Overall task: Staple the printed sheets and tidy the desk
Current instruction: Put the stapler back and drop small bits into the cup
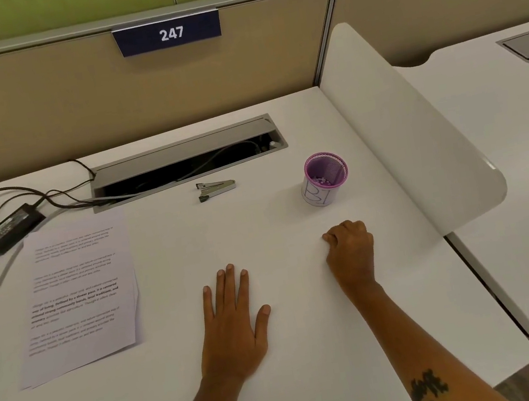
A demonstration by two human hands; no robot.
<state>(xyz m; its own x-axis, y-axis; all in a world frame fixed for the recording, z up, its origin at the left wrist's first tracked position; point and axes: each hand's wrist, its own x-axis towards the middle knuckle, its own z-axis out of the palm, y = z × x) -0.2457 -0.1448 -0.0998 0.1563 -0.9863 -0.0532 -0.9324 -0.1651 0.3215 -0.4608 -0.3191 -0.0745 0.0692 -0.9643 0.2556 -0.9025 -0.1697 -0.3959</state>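
**Worktop inventory: stapling not yet begun**

Nearest me: left hand (232,323), flat on the worktop (314,348), fingers straight, no grip on anything. Right hand (350,249), just beyond it, knuckles down with fingers curled under; it appears to hold nothing.

Left of the hands: printed sheets (79,295), a loose pile, edges fanned at the lower corner, unstapled as far as I can tell.

Farther back: stapler (216,189), lying alone near the cable slot (187,160). Purple mesh cup (325,178) to its right. Power adapter (12,224) and cords far left.

My judgement: I should square the sheets first, tapping their edges flush, then fetch the stapler and bite one top corner.
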